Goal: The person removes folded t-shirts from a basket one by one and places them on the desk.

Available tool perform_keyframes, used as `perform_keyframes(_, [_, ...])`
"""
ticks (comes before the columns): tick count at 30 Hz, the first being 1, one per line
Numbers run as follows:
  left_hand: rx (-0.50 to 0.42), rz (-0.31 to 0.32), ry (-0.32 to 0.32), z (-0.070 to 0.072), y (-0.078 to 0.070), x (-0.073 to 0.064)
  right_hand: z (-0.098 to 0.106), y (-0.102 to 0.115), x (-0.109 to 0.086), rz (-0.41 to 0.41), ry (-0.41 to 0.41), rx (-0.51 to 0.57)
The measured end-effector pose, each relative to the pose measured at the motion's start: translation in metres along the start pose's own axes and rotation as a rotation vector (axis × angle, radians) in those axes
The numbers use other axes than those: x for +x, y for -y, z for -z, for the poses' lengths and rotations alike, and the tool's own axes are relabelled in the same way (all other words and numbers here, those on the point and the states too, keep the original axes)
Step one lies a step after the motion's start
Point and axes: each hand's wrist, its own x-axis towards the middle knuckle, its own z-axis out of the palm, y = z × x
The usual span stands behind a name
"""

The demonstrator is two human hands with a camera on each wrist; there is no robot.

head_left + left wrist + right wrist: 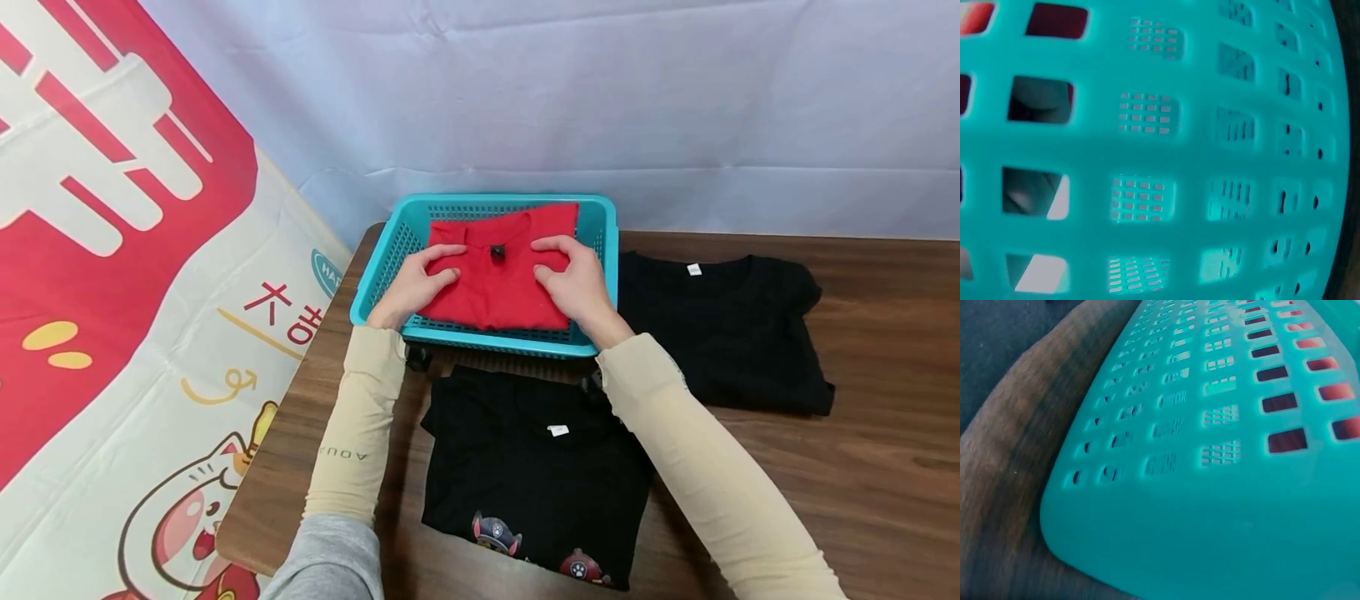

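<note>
A folded red shirt with a small dark tag at its neckline lies in a turquoise plastic basket. Over the shirt's left part, my left hand touches the cloth, thumb and forefinger apart. On the right part my right hand rests in much the same way, its fingers bent a little. Where the other fingers lie is hidden. Both wrist views are mostly filled by the perforated basket wall, with bits of red behind the holes; in the right wrist view the basket corner shows.
A folded black T-shirt with cartoon prints lies in front of the basket. Another black T-shirt lies to its right. All are on a brown wooden table. A pale curtain hangs behind, and a printed banner is at the left.
</note>
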Motion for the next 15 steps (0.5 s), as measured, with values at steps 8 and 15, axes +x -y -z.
perform_keyframes(8, [-0.111, -0.008, -0.011, 0.0, -0.007, -0.003, 0.005, 0.003, -0.004, 0.043, -0.02, 0.08])
perform_keyframes(15, [-0.149, -0.029, -0.056, -0.005, -0.008, -0.008, 0.013, 0.007, -0.008, 0.076, -0.01, 0.107])
